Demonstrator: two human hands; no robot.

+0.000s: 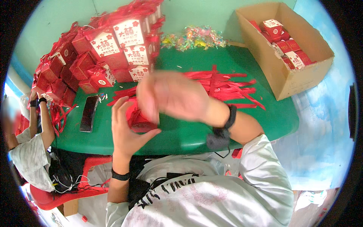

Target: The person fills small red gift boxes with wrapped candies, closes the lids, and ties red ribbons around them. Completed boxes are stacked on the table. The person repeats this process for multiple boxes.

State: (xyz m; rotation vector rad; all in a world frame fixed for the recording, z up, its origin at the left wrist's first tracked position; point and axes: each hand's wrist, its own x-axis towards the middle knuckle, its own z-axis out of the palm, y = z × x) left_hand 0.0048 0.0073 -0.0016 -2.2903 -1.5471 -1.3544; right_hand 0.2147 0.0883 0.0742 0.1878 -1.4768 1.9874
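A small red gift box [140,122] stands on the green table in front of me, partly covered by my hands. Around its left and near sides curves my left hand [126,126], fingers stretched upward and thumb pointing right; whether it touches the box cannot be made out. My right hand [176,94] is above the box's right side, smeared by motion, its fingers unclear. Behind and beside my right forearm lie many flat red ribbons [230,87] in a loose pile.
Finished-looking red and white gift boxes [128,55] are stacked at the left. A black phone [89,113] lies near them. Wrapped candies [194,38] are heaped at the back. A cardboard carton [302,77] with more boxes stands right. Another person's arms [45,121] reach in at far left.
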